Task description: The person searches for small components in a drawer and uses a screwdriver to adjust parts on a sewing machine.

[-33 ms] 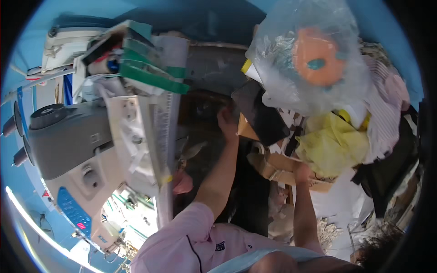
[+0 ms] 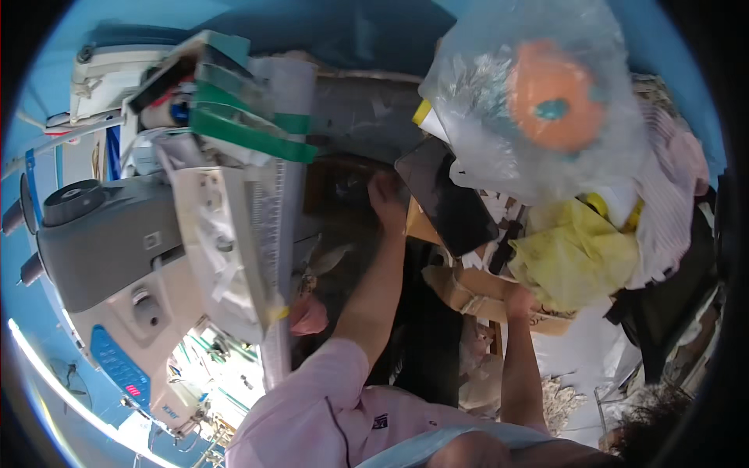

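My left hand (image 2: pixel 385 201) reaches into the dim space behind and under the bench. Its fingers look stretched out and apart, with nothing visible in them, though shadow blurs the detail. To the right, my right hand (image 2: pixel 518 299) grips the near wall of an open brown cardboard box (image 2: pixel 476 295); part of its fingers is hidden. A black flat panel (image 2: pixel 449 199) leans at the box's far left, close to my left hand. Crumpled yellow cloth (image 2: pixel 573 253) hangs over the box's right side.
A clear plastic bag (image 2: pixel 499 117) with an orange round thing (image 2: pixel 555 97) bulges above the box. On the left stand a grey and beige sewing machine (image 2: pixel 109 242), a green-edged carton (image 2: pixel 250 129) and a long ruler (image 2: pixel 273 234). Striped cloth (image 2: pixel 671 187) hangs at the far right.
The view has shifted slightly, so the sewing machine and cartons sit a little farther left. My left hand has moved very slightly; my right hand stays at the box.
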Demonstrator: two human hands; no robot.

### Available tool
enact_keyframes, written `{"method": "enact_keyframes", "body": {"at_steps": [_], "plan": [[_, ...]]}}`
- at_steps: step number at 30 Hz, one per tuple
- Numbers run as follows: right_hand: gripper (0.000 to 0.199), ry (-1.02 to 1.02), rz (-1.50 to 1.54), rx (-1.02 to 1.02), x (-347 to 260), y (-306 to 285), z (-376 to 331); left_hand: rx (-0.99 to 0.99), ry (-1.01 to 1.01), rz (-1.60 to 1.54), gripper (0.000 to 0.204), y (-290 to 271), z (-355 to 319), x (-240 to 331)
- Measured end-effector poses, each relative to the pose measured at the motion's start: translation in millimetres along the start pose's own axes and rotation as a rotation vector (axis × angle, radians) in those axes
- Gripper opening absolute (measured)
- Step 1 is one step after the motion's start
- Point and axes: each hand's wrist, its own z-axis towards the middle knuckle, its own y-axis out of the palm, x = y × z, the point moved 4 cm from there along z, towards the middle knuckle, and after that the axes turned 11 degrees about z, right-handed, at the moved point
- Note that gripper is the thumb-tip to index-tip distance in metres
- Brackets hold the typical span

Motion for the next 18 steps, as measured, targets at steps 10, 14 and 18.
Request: {"method": "enact_keyframes", "body": {"at_steps": [10, 14, 18], "plan": [[0.032, -0.403, 0.151, 0.31, -73, 8, 38, -0.091, 0.548, 1.108, 0.04, -4, 275, -120], [0.032, -0.287, -0.12, 0.242, -7, 6, 19, -0.815, -0.098, 1.382, 0.053, 116, 200, -179], [0.032, -0.33, -0.024, 0.356, -36, 37, 60, -0.412, 0.378, 1.425, 0.06, 55, 296, -158]]}}
